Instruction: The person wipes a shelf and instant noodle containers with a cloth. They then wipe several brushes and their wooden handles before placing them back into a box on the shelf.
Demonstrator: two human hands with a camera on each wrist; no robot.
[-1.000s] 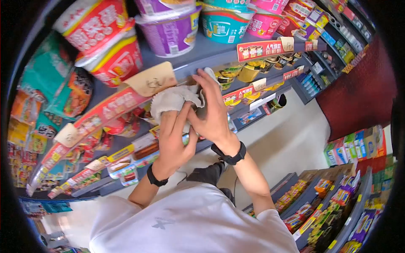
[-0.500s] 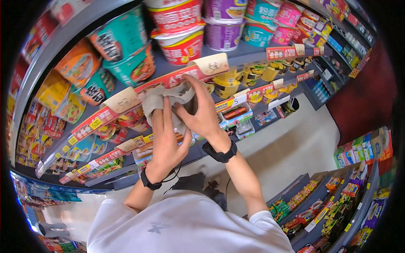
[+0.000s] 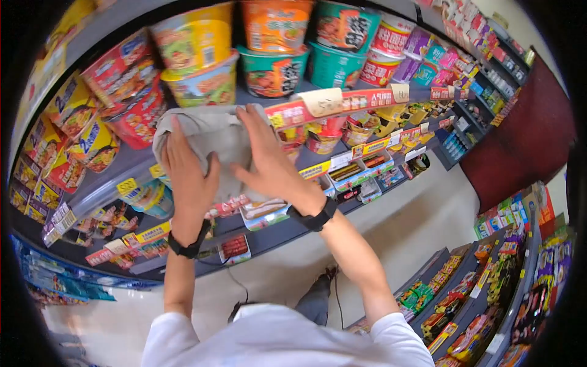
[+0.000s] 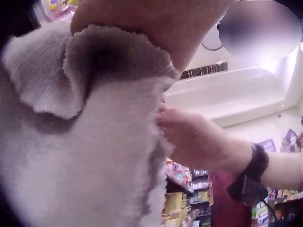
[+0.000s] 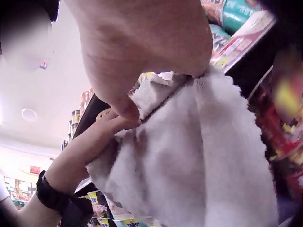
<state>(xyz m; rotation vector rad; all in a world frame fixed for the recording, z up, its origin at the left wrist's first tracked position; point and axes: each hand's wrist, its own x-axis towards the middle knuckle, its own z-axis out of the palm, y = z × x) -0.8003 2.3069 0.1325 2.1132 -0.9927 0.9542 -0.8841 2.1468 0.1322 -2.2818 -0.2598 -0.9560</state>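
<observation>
A grey cloth (image 3: pixel 223 144) with a wavy cut edge is spread between both hands in front of the shelf edge, its top folded over. My left hand (image 3: pixel 186 174) holds its left part, fingers stretched up over the fabric and thumb toward the middle. The right hand (image 3: pixel 275 162) grips the cloth's upper right part, fingertips at the top fold. In the right wrist view the cloth (image 5: pixel 189 156) hangs down from that hand's fingertips. Folds of the cloth (image 4: pixel 104 118) fill much of the left wrist view and hide the left fingertips.
Stacked instant noodle tubs (image 3: pixel 275 67) stand on the shelf just beyond the hands. Price labels (image 3: pixel 321 102) line its edge. Lower shelves hold more tubs and packaged sausages (image 3: pixel 235 246). A second shelf unit with snack packets (image 3: pixel 452 300) stands behind at the right, across the floor (image 3: pixel 403 214).
Both hands and the cloth have moved left along the shelf, past the red and purple tubs to the yellow and orange ones. The bunched cloth is now spread wider, with the hands further apart.
</observation>
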